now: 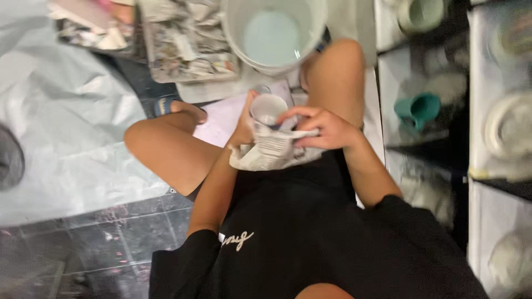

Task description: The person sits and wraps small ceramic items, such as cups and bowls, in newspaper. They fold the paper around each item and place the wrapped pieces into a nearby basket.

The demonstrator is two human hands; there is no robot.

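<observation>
I sit on the floor with my knees apart. My left hand [244, 123] grips a small white cup [267, 108] from its left side, held above my lap. A sheet of newspaper [275, 150] is wrapped under and around the cup's lower part. My right hand [320, 127] presses the paper against the cup from the right, fingers curled over the top fold. The cup's open mouth faces up and looks empty.
A large white bucket [275, 33] stands just ahead of my knees. Stacks of newspaper [185, 41] lie at the upper left on a grey plastic sheet [61, 127]. Shelves on the right hold a teal mug [418, 108], a pale green cup [419, 14] and white plates [507, 127].
</observation>
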